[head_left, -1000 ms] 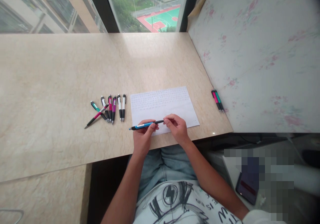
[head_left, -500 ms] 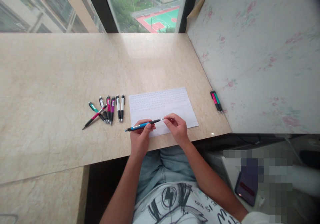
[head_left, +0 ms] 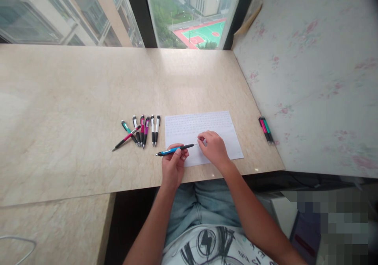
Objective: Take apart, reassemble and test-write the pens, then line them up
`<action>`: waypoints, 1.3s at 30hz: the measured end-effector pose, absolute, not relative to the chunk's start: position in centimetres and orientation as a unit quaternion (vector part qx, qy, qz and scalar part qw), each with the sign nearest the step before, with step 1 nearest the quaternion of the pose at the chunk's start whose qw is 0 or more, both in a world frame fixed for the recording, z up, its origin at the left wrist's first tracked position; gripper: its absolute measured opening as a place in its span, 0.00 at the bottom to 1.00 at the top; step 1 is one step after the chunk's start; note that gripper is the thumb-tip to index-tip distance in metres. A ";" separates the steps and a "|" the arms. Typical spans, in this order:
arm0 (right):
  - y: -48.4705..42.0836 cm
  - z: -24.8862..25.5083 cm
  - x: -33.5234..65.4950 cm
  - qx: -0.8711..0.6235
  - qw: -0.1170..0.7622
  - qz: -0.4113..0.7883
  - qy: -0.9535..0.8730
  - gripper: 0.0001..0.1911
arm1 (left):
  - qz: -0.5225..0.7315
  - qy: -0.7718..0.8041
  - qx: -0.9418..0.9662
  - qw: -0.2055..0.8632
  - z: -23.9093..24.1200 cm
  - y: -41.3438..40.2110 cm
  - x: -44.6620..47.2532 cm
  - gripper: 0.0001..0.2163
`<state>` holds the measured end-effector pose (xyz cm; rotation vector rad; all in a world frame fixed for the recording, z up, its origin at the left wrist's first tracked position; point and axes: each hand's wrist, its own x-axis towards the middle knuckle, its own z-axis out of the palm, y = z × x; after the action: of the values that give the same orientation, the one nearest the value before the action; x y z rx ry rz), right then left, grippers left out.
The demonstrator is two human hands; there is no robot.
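Observation:
My left hand [head_left: 173, 165] is closed round a blue and black pen [head_left: 174, 150], held level just above the near edge of a white sheet of paper [head_left: 203, 133] covered with faint writing. The pen's thin tip points right, a small gap from my right hand [head_left: 213, 148]. My right hand's fingers are pinched together near that tip; whether they hold some small part I cannot make out. Both hands hover over the beige marble desk [head_left: 88, 99].
Several pens in teal, pink, purple and white [head_left: 141, 130] lie in a loose row left of the paper. A pink pen and a green pen [head_left: 266, 130] rest by the flowered wall [head_left: 310, 72] on the right. A window runs along the desk's far edge.
My right hand has drawn slightly away from the pen's tip, leaving a small gap. The view has shifted down and left; the pen stays in my left hand.

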<state>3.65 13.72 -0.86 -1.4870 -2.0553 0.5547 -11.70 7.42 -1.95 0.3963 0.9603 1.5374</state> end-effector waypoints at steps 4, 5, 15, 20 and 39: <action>14.7 -1.1 2.6 -0.539 0.246 0.207 -0.779 0.07 | 0.663 0.412 0.171 0.601 -1.8 7.3 -11.6 0.12; 14.9 -1.1 2.3 -0.536 0.241 0.207 -0.782 0.07 | 0.663 0.411 0.172 0.601 -1.8 7.3 -11.5 0.11; 15.1 -1.4 1.4 -0.568 0.202 0.183 -0.777 0.08 | 0.654 0.413 0.181 0.607 -1.5 7.3 -11.4 0.10; 14.5 -0.5 2.6 -0.550 0.236 0.202 -0.775 0.12 | 0.658 0.423 0.171 0.599 -1.3 7.3 -11.3 0.11; 11.0 2.6 5.4 -0.392 0.359 0.312 -0.787 0.09 | 0.588 0.468 0.299 0.588 -2.2 6.8 -11.4 0.10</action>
<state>5.43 10.97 2.65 -1.0120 -2.0311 0.8037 -11.44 6.78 -2.17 0.6965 1.0914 1.3700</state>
